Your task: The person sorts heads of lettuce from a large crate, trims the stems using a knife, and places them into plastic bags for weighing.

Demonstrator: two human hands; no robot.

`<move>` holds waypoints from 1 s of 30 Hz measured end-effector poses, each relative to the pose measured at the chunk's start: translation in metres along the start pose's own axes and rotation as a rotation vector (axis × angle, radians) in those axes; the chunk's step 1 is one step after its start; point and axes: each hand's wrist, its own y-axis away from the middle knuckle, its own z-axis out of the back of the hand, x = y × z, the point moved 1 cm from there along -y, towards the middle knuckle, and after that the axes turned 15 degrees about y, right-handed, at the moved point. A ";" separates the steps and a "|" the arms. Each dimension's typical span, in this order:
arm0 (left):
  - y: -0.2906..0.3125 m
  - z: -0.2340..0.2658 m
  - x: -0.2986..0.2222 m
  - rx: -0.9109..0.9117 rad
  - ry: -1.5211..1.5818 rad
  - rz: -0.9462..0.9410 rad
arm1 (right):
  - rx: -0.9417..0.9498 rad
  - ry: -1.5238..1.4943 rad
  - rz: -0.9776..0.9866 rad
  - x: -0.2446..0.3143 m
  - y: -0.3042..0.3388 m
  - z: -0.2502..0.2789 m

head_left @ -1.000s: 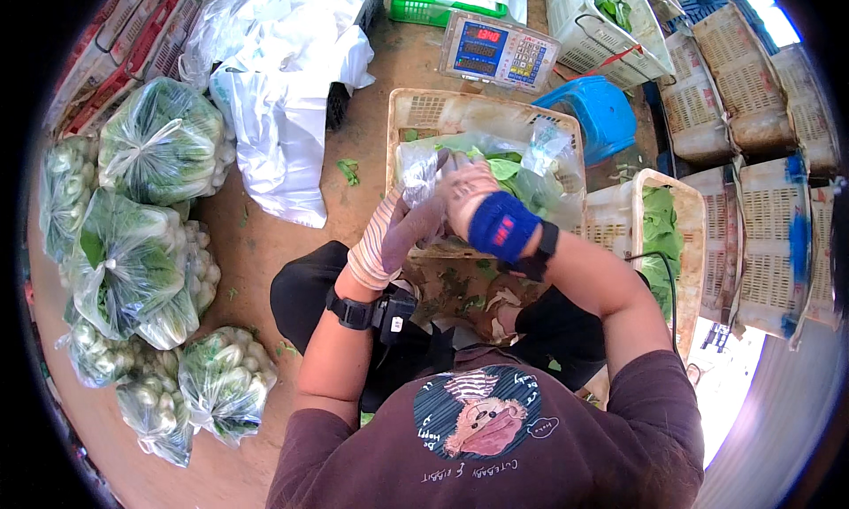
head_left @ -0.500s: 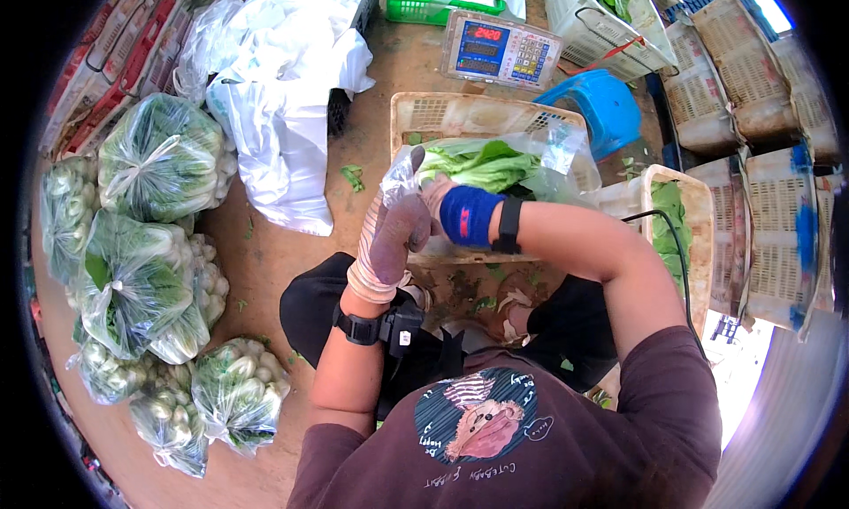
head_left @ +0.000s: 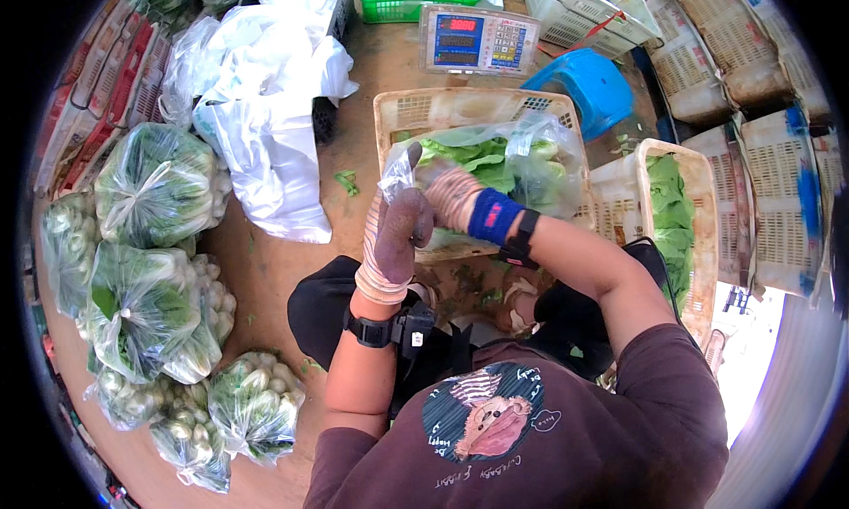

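Note:
My left hand [head_left: 403, 230], in a striped glove with a dark palm, is closed on the mouth of a clear plastic bag [head_left: 539, 186]. The bag lies in a shallow, dirty cream crate [head_left: 390, 108]. Inside it are leafy greens [head_left: 486, 161] with broad leaves and pale stalks. Just right of my left hand, my right hand [head_left: 453, 198] is at the bag's opening, also in a striped glove with a blue cuff. Its fingers are blurred and partly hidden, so I cannot see whether they grip anything.
A digital scale display [head_left: 478, 40] stands behind the crate, with a blue plastic stool [head_left: 585, 91] beside it. Loose greens [head_left: 669, 217] lie in another crate [head_left: 706, 244] on the right. Tied bags of vegetables [head_left: 159, 186] pile up on the left, near white plastic bags [head_left: 265, 146].
My right hand has shifted slightly right and down at the bag's mouth, while my left keeps its hold. More of the bag's right part stands up. The scale's red figures differ, and the view has shifted.

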 end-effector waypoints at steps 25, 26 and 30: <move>-0.033 -0.028 -0.034 -0.094 0.178 0.011 | 0.008 0.196 -0.937 -0.167 0.226 0.074; -0.029 -0.030 -0.034 -0.095 0.178 -0.018 | -0.077 0.219 -0.908 -0.163 0.227 0.074; -0.039 -0.016 -0.008 -0.185 -0.022 0.043 | -0.257 0.008 -0.706 -0.163 0.239 0.042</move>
